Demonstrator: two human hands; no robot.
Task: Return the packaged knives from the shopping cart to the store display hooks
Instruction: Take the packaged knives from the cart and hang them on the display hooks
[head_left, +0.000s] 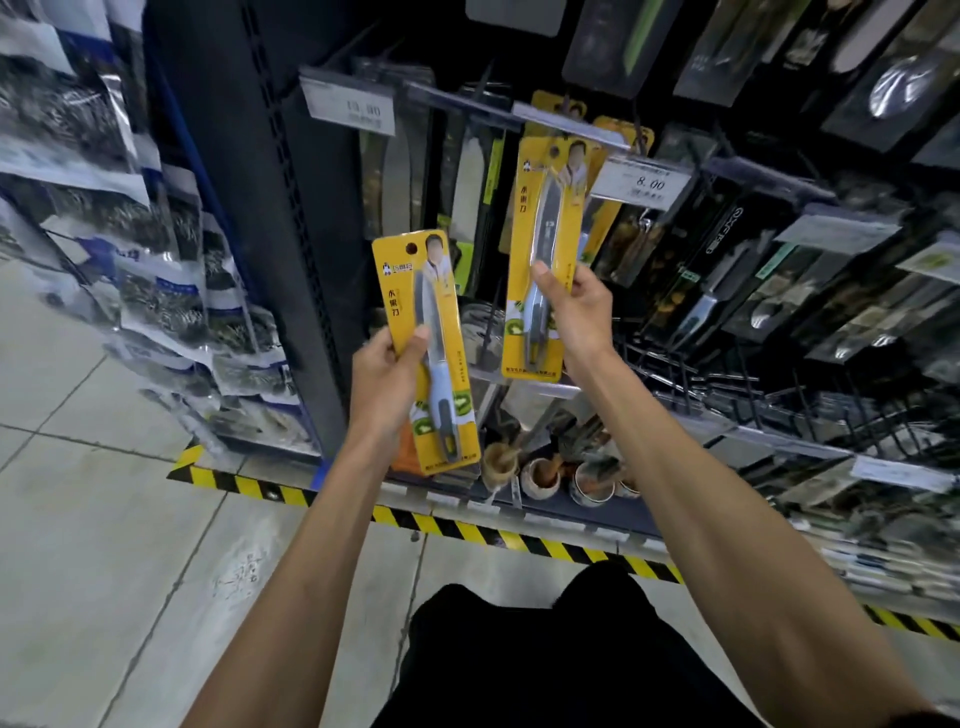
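Hook (567, 105) lies at 12 o'clock above right hand (571, 306), the nearer, gripping upright knife pack (545, 234); left hand (387, 374) grips second pack (423, 312).

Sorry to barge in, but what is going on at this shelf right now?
A person stands at a store knife display with a yellow packaged knife in each hand. The right hand holds the raised pack up by matching yellow packs hanging beside the 8.00 price tag; whether it is hooked is unclear. The left hand holds the second pack lower.
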